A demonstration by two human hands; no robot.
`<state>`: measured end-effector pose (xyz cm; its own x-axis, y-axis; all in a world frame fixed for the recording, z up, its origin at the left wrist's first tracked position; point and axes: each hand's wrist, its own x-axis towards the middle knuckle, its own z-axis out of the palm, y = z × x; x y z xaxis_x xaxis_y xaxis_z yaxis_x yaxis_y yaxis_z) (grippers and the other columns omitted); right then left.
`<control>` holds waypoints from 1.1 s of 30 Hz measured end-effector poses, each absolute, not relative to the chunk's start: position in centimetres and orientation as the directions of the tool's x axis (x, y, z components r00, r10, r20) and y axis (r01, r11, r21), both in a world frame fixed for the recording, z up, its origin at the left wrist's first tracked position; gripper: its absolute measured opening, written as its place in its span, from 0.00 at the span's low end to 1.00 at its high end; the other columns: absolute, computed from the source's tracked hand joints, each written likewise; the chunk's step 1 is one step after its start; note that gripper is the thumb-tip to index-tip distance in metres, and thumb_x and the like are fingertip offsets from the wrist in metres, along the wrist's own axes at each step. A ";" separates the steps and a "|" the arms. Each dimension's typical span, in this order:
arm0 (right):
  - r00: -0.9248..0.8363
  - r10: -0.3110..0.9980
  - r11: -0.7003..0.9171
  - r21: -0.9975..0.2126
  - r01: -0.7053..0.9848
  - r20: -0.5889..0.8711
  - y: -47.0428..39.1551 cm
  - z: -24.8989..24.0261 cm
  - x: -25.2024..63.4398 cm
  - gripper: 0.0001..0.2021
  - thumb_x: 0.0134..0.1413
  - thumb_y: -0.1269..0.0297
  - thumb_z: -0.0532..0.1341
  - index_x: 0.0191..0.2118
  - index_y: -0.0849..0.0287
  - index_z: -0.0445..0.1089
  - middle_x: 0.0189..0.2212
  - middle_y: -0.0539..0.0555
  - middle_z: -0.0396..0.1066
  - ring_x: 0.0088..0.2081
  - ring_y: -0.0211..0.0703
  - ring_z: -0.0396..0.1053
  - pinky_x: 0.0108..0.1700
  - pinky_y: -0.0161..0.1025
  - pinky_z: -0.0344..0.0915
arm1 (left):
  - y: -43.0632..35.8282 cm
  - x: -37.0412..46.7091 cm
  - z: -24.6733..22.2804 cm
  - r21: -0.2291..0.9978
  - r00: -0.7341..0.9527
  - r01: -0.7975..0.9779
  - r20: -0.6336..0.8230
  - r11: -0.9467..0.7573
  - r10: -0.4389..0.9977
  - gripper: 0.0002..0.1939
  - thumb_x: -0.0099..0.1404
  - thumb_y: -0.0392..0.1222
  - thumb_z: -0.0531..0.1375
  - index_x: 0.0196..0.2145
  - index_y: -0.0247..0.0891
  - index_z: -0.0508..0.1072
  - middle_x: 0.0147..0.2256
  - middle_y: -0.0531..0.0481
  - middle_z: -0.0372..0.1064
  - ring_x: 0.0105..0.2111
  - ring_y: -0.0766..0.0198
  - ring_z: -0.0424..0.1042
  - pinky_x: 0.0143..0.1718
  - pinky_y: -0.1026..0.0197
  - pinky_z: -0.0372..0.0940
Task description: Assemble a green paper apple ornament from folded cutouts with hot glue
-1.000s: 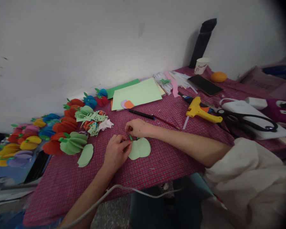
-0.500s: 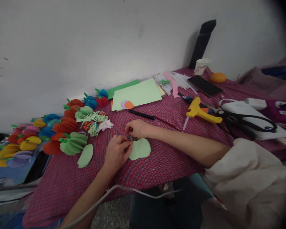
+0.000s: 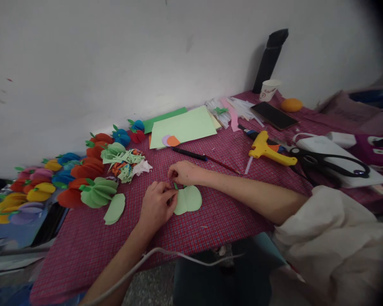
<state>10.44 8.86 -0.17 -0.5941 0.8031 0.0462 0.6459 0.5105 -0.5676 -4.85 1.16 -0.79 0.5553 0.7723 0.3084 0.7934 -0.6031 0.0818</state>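
Note:
A light green paper cutout (image 3: 193, 198) with a centre crease lies on the table between my hands. My left hand (image 3: 156, 202) is closed, thumb and fingertips pinching its left edge. Just above the cutout, my right hand (image 3: 185, 173) is curled into a pinch, and a small dark green paper strip (image 3: 175, 185) shows under its fingers. The exact grip on the strip is partly hidden. To the left of my left hand lies a stack of folded light green cutouts (image 3: 115, 208), beside a finished light green paper pumpkin (image 3: 98, 192).
Colourful paper pumpkins (image 3: 87, 167) crowd the left side near paper scraps (image 3: 127, 165). Green paper sheets (image 3: 185, 126), a black pen (image 3: 190, 153) and a pencil (image 3: 223, 164) lie beyond my hands. A yellow glue gun (image 3: 268, 151), scissors (image 3: 332, 161), a phone (image 3: 274, 115) and a paper cup (image 3: 269, 90) are right.
Almost nothing differs. Both hands keep their places at the cutout, and the whole view has shifted very slightly.

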 end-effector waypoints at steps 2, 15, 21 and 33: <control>-0.590 0.806 0.510 -0.562 0.651 0.048 8.9 -0.2 10.4 0.12 0.43 0.73 0.57 0.36 0.58 0.72 0.33 0.51 0.74 0.34 0.37 0.70 0.32 0.29 0.60 | 1.0 -4.7 -0.6 0.073 0.556 0.798 0.293 -0.598 0.778 0.10 0.57 0.38 0.54 0.34 0.40 0.74 0.32 0.46 0.64 0.33 0.60 0.60 0.36 0.55 0.57; -0.587 0.809 0.495 -0.575 0.652 0.030 8.7 0.1 10.5 0.10 0.44 0.73 0.57 0.35 0.58 0.72 0.31 0.51 0.74 0.32 0.35 0.69 0.31 0.29 0.60 | -0.2 -4.3 -0.1 -0.025 0.585 0.799 0.263 -0.600 0.768 0.12 0.51 0.33 0.55 0.33 0.40 0.73 0.35 0.46 0.64 0.33 0.58 0.59 0.36 0.53 0.56; -0.586 0.810 0.507 -0.545 0.668 0.035 8.7 -0.3 10.4 0.11 0.43 0.72 0.57 0.35 0.58 0.71 0.31 0.50 0.74 0.31 0.36 0.68 0.29 0.30 0.58 | -0.4 -4.2 0.2 -0.061 0.599 0.796 0.230 -0.602 0.767 0.11 0.52 0.34 0.55 0.32 0.41 0.73 0.35 0.46 0.65 0.34 0.56 0.58 0.35 0.53 0.55; -0.534 0.820 0.566 -0.419 0.709 0.206 8.6 -1.3 10.2 0.15 0.46 0.64 0.59 0.43 0.59 0.65 0.36 0.55 0.72 0.38 0.44 0.68 0.37 0.36 0.60 | -0.3 -4.7 0.3 0.012 0.550 0.816 0.294 -0.578 0.782 0.12 0.51 0.33 0.55 0.32 0.40 0.73 0.36 0.46 0.64 0.35 0.57 0.59 0.36 0.54 0.55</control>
